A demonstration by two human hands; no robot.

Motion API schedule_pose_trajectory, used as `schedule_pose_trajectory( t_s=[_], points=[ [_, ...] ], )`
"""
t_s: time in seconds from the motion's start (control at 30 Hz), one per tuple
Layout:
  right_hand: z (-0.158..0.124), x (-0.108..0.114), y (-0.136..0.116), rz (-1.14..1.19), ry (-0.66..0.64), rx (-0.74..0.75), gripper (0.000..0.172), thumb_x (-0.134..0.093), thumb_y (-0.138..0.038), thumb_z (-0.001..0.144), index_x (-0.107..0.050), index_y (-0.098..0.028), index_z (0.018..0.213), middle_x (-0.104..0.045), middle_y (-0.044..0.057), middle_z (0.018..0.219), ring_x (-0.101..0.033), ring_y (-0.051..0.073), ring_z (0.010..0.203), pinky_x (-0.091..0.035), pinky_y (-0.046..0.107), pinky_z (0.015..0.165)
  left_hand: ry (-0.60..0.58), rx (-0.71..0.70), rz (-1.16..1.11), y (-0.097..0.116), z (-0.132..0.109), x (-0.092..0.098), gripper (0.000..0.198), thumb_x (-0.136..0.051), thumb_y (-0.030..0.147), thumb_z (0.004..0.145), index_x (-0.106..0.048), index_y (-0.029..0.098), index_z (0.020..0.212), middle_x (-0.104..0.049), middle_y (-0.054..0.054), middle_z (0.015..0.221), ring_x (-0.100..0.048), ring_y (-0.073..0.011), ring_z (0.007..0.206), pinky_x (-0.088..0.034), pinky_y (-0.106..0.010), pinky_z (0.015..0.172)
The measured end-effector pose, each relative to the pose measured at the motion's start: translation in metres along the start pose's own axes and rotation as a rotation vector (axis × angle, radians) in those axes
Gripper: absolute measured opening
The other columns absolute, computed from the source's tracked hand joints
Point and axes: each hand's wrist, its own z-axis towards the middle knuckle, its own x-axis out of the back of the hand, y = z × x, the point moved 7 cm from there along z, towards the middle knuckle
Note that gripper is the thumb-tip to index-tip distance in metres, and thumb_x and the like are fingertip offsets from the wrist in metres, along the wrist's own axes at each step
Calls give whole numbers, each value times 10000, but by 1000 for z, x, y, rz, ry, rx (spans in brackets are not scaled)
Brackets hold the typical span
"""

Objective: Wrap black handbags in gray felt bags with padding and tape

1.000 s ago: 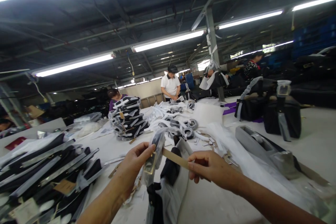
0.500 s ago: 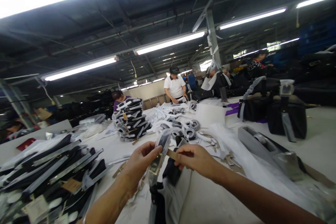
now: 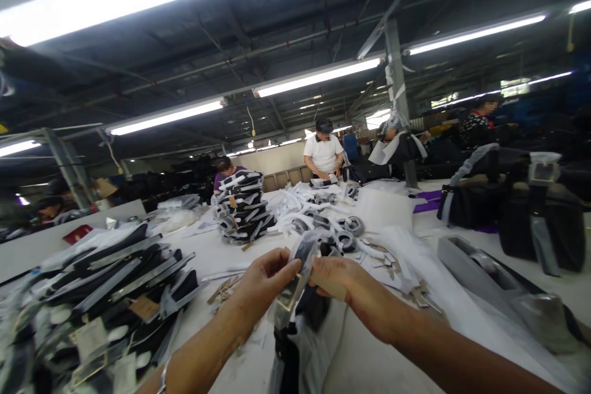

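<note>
My left hand [image 3: 265, 280] is closed on a black strap [image 3: 305, 249] wrapped in clear plastic, its thumb lying on top. Just below the thumb shows a gold-edged buckle [image 3: 287, 298], also under plastic. My right hand [image 3: 348, 280] is closed, with thumb and fingers meeting at the strap's right edge. Beneath its fingers sticks out a tan strip [image 3: 333, 289], partly hidden by the hand. Black material with a whitish wrap [image 3: 318, 345] hangs down from the strap toward me.
Wrapped black straps [image 3: 115, 283] are heaped at left, with another tall stack [image 3: 244, 209] behind. White wrapping and rolled pieces [image 3: 314, 203] cover the table's middle. Black bags [image 3: 540, 215] stand at right. A person in a white shirt [image 3: 323, 154] works across the table.
My right hand has moved in against the strap beside my left hand; the tan strip now sits under its fingers. The whole view has shifted slightly, with things appearing farther right.
</note>
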Motion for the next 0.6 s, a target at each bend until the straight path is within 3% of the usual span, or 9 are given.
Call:
schedule_pose_trajectory(
  t_s=[0.13,0.37,0.5,0.6],
  points=[
    [4,0,7,31,81,-58,543,-725,-672,734,-730,-185,975,-709,81,1044,-596,253,1075,-427,382,962,-12,-49,-3,-2,1,-4,420,-767,564,730,-656,175,845,-618,0,775,-541,-135,716,-398,-234,649],
    [1,-3,8,157,141,-41,422,-796,-577,699,-740,-221,918,-710,39,1028,-606,219,1048,-458,318,930,32,-61,-30,-3,0,-5,408,-782,543,720,-673,181,872,-642,-20,839,-578,-160,786,-428,-248,706],
    [1,-5,8,186,162,-7,382,-802,-547,702,-742,-216,882,-716,37,969,-635,215,985,-479,315,917,65,-15,-56,-9,1,-4,427,-800,530,703,-669,178,904,-671,-40,879,-608,-184,822,-450,-275,749],
    [3,-7,7,188,153,3,381,-802,-538,709,-745,-212,898,-718,42,985,-635,217,997,-472,314,925,116,41,-89,-18,1,2,506,-800,526,712,-634,175,1037,-686,-74,988,-637,-215,905,-466,-300,791]
  ],
)
